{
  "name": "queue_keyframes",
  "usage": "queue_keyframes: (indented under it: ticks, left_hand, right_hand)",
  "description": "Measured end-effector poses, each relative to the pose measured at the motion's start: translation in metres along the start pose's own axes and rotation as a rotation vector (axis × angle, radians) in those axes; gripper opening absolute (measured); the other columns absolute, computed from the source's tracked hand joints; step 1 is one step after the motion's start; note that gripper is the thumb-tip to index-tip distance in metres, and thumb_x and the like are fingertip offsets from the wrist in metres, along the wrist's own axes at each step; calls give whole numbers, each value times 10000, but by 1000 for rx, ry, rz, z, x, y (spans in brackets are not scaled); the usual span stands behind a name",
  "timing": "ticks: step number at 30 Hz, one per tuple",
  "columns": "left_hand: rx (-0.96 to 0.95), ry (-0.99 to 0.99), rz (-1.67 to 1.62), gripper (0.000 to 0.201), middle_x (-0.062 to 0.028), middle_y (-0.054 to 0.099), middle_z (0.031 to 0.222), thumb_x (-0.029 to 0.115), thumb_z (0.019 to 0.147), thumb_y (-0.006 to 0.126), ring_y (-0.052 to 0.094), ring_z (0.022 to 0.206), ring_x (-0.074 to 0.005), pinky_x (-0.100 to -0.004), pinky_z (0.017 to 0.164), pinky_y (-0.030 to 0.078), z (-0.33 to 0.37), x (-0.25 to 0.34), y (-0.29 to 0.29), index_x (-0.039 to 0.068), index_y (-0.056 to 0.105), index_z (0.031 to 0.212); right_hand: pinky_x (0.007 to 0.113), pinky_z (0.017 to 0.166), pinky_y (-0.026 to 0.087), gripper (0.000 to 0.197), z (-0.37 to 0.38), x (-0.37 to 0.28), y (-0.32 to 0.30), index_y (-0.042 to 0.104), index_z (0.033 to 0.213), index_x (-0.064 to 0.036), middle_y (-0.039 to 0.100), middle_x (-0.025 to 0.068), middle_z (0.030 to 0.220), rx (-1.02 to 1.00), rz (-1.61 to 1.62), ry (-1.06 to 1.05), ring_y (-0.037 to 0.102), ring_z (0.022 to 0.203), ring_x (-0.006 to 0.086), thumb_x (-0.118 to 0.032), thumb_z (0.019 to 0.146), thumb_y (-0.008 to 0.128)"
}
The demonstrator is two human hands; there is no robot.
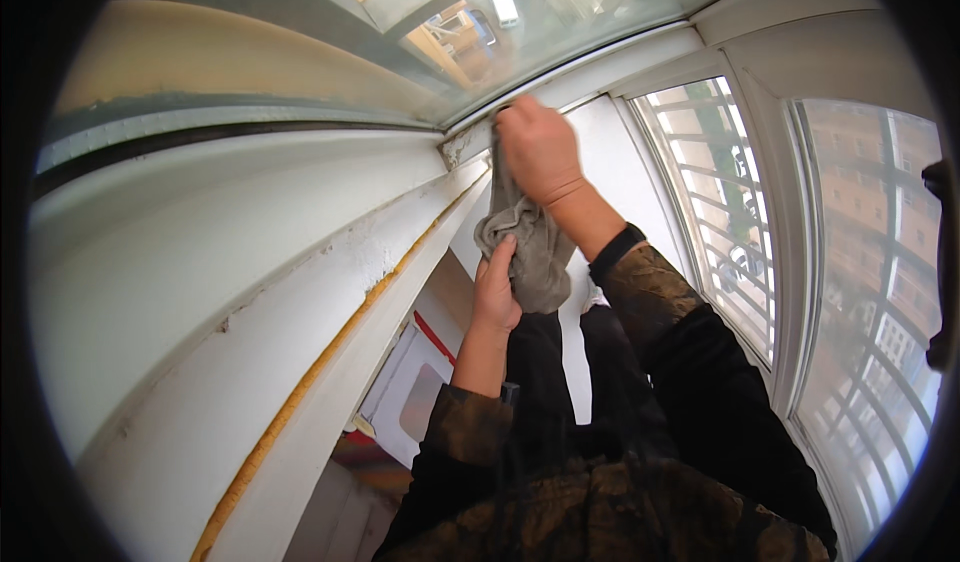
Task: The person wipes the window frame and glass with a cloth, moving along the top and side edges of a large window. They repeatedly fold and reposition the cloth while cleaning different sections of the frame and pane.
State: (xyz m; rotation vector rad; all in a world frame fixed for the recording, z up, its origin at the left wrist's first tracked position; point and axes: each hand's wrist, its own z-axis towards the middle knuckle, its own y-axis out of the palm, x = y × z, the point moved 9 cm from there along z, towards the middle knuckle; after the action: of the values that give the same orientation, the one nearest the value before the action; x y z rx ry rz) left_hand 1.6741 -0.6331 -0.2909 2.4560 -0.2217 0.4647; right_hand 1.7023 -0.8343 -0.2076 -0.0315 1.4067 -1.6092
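Note:
A grey cloth (540,257) hangs bunched between my two hands. My left hand (496,287) grips its lower, gathered part, with the thumb lying over the folds. Higher up, my right hand (538,147) is closed on the cloth's stretched upper end, its fingers against the corner of the white window frame (580,82). Just above those fingers is the lower edge of the window glass (570,22). The cloth's tip under the right fingers is hidden.
To the left runs a white sill (230,332) with chipped patches and a strip of yellow foam (330,357) along its edge. On the right stand barred window panes (715,202). A white panel with a grey patch (405,402) lies below, beside a red strip (434,337).

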Motion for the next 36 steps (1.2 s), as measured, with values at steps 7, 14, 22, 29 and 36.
queue_keyframes:
  ticks: [7, 14, 22, 29, 36]
  left_hand:
    - [-76, 4, 51, 421, -87, 662, 1325, 223, 1086, 578, 648, 1184, -198, -345, 1030, 521, -3, 2, 12, 2, 535, 1441]
    - [-117, -10, 48, 406, -84, 663, 1329, 223, 1083, 582, 650, 1194, -193, -350, 1037, 523, 0, 3, 14, -8, 557, 1415]
    - [-64, -23, 43, 425, -91, 657, 1356, 209, 1076, 587, 650, 1202, -208, -359, 1056, 512, -9, 0, 0, -9, 546, 1438]
    - [30, -35, -20, 419, -109, 669, 1348, 199, 1064, 596, 649, 1233, -234, -376, 1079, 506, -11, 2, -11, -16, 561, 1421]
    - [-112, -21, -7, 447, -121, 641, 1401, 204, 1065, 595, 627, 1272, -240, -383, 1095, 500, -15, 9, -5, -21, 539, 1447]
  right_hand:
    - [453, 671, 537, 44, -7, -9, 13, 602, 844, -78, 578, 120, 870, -86, 31, -111, 635, 750, 352, -53, 829, 635]
    - [471, 681, 532, 59, -5, 2, -1, 585, 831, -60, 581, 152, 876, 55, -76, 126, 642, 768, 362, -40, 799, 630]
    - [475, 639, 529, 42, 2, 18, -17, 623, 820, -90, 579, 120, 826, 79, -80, 140, 632, 720, 351, -81, 858, 638]
    - [440, 671, 533, 49, -5, -33, 21, 608, 828, -73, 578, 136, 865, -128, 61, -129, 638, 747, 341, -75, 792, 641]
    - [456, 665, 537, 23, 3, 1, 10, 632, 871, -81, 599, 135, 870, -80, -29, 159, 638, 751, 352, -76, 850, 638]
